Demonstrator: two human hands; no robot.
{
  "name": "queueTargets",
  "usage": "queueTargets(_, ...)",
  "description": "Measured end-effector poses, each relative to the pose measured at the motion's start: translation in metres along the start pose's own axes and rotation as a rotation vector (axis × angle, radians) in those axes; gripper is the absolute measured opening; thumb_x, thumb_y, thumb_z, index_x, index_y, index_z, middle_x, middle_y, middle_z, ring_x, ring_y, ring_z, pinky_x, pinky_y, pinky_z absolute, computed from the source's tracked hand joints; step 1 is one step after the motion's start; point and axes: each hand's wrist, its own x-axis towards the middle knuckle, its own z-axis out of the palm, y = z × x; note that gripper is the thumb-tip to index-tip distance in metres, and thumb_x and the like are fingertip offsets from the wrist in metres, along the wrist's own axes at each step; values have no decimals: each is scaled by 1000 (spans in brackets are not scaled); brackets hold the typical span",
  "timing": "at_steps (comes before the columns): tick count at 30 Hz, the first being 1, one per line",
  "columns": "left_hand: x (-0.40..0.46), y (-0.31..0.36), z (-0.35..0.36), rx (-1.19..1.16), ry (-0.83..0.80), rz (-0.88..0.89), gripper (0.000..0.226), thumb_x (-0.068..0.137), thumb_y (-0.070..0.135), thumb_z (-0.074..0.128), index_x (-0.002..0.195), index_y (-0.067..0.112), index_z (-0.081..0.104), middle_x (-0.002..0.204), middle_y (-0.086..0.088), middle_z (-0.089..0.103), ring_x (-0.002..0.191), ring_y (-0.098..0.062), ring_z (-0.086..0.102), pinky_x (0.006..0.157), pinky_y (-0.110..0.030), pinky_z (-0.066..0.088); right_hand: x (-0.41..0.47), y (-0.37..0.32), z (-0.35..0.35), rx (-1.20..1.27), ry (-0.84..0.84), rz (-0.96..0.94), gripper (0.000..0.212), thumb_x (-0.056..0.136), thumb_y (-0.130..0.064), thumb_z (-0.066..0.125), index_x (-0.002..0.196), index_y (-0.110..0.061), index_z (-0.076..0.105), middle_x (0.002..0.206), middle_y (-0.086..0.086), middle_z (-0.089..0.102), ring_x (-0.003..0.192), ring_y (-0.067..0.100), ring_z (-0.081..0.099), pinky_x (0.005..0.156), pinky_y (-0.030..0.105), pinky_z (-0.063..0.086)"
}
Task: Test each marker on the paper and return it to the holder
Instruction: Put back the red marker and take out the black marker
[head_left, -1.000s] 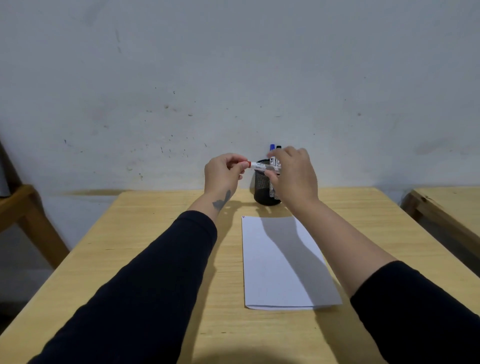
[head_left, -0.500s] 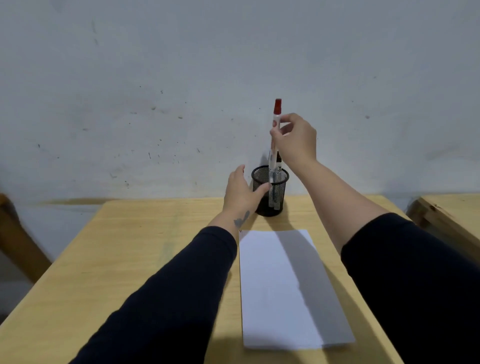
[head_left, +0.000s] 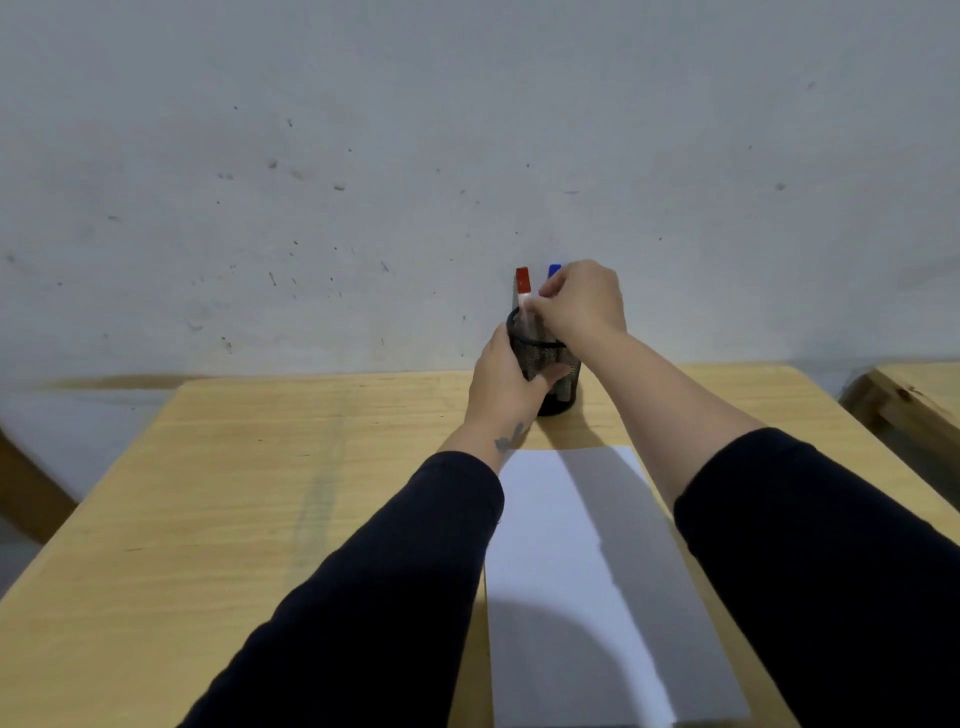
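Observation:
A black mesh holder (head_left: 565, 375) stands at the far edge of the wooden table (head_left: 260, 493), against the wall. My left hand (head_left: 505, 382) is wrapped around its left side. A red-capped marker (head_left: 522, 281) stands upright in the holder. My right hand (head_left: 587, 306) is just above the rim, its fingertips pinched on the marker's white body below the cap. A blue-capped marker (head_left: 554, 270) pokes up behind those fingers. A blank white sheet of paper (head_left: 571, 571) lies lengthwise in front of the holder, partly under my arms' shadows.
A second wooden table (head_left: 914, 395) stands off to the right, across a narrow gap. A wooden frame piece (head_left: 26, 493) shows at the left edge. A speckled white wall rises directly behind the holder.
My right hand has lowered the red marker from high above the holder down into it. My left hand has closed around the holder's side. Before that, both hands held the marker level.

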Motion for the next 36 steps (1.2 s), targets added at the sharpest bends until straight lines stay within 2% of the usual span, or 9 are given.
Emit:
queueTargets(4,0,-4,0,44,13,24,59,74,29,76,124,15,48,118,-3,61,109,-20,57,93,-37,48,6,8,-10,126,193,42,26,79,-17,71,104,-10,65,105,11,68,96,24,64,74,25,43)
queueTargets(7,0,-5,0,55,7,22,59,75,29,75,125,16,47,119,-2,60,110,-19,56,93,-36,47,7,19,-11,96,141,137,34,77,-25,75,103,-5,68,105,12,70,98,26,65,75,27,44)
queueTargets(11,-1,-5,0,52,5,34,60,75,28,75,127,17,46,120,-1,60,110,-17,55,93,-31,45,0,29,-2,172,81,195,25,76,-26,76,92,-8,72,101,10,73,88,21,65,70,25,43)
queueTargets(18,-1,-3,0,53,-7,36,61,75,27,74,128,17,46,121,-1,59,111,-17,55,95,-33,45,4,12,-19,304,177,111,23,79,-24,72,96,-9,72,98,6,72,85,15,63,77,25,48)
queueTargets(24,-2,1,-2,3,-30,-2,61,76,22,76,126,16,44,121,0,59,111,-16,55,88,-25,42,2,-13,-59,475,232,-26,24,79,-21,72,98,-7,72,85,3,68,89,22,69,84,41,57)
queueTargets(27,-2,6,-9,-96,-92,-64,80,74,17,79,137,10,30,133,-1,54,125,-23,50,95,-32,47,-5,-16,-72,499,227,-71,24,78,-22,73,98,-8,73,88,5,71,89,20,69,84,41,57)
queueTargets(30,0,23,-23,-40,-37,-43,103,78,21,75,151,12,3,156,-6,27,143,-19,26,116,-39,27,-16,-14,-79,481,205,-99,22,77,-22,74,96,-10,74,88,7,74,87,18,70,83,41,58)
queueTargets(33,-4,48,-41,-52,174,179,64,88,18,63,144,19,33,141,-1,45,128,-10,43,107,-28,38,-32,-9,-75,433,138,-121,17,78,-20,74,93,-11,75,86,7,75,85,18,70,82,39,58)
queueTargets(36,-9,69,-57,-72,170,311,39,90,14,59,127,25,57,114,5,62,103,1,57,87,-10,46,-53,-3,-65,376,49,-160,15,79,-19,73,92,-11,75,83,4,74,79,14,69,73,21,54)
